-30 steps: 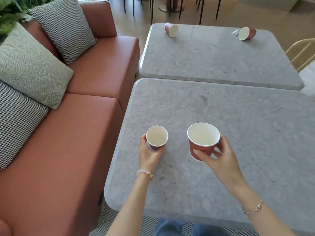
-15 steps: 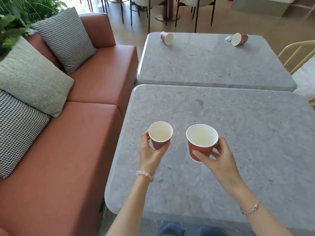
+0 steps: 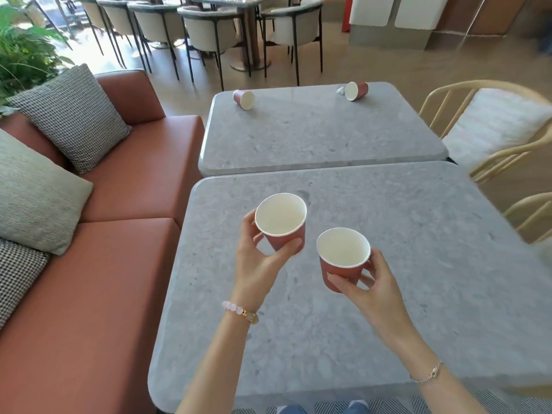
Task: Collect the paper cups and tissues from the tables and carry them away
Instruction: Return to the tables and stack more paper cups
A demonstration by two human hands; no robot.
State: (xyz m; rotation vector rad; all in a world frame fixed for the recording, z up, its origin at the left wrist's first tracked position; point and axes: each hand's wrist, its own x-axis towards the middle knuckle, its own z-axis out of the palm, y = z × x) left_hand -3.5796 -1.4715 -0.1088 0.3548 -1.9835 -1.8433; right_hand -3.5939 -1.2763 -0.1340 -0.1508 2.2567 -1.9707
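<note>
Above the near bench [image 3: 418, 264], the left grip [image 3: 260, 261] is pinching the farther cup [image 3: 280, 218] low on its wall, and the right grip [image 3: 367, 288] is pinching the nearer cup [image 3: 343, 255] likewise. Both cups are upright and apart. Nesting 1 inside the other, squeezing lightly, would be freeing a grip. On the far bench [image 3: 313, 138], the left tipped cup [image 3: 244, 99] and right tipped cup [image 3: 355, 91] are lying on their sides, with a tissue [image 3: 340, 91] just beside the latter.

Far table [image 3: 322, 138], tipped left cup [image 3: 243, 98], right cup [image 3: 356, 91], tissue [image 3: 340, 91]
</note>
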